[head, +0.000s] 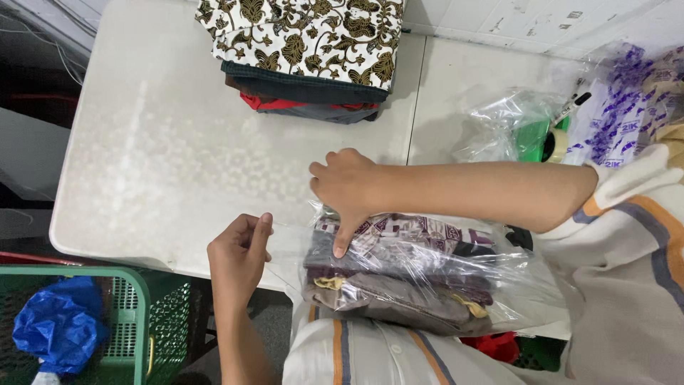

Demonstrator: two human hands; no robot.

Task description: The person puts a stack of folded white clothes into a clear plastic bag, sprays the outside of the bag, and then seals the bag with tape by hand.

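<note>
Head view looks straight down on the two hands meeting at the open end of a clear plastic bag [427, 274] that lies at the near edge of the white table [178, 157], partly over the person's lap. Left hand [239, 257] has thumb and fingers pinched together on the bag's thin flap, drawing it out flat toward the left. Right hand [345, 189] reaches across from the right, knuckles bent, with one finger stretched down and pressing the plastic onto the folded clothes [399, 278] inside, just beside the mouth of the bag. Those clothes are a flat stack: a patterned piece in purple, white and brown on top, darker brown and grey cloth beneath, with a bit of yellow trim at the edges. The bag is wrinkled and glossy, catching the light. Farther up the table sits a pile of folded garments [299, 57], its top piece cream with dark leaf print. Crumpled plastic bags [513, 121] lie at the right, and a green basket [135, 321] stands below the table at left.
</note>
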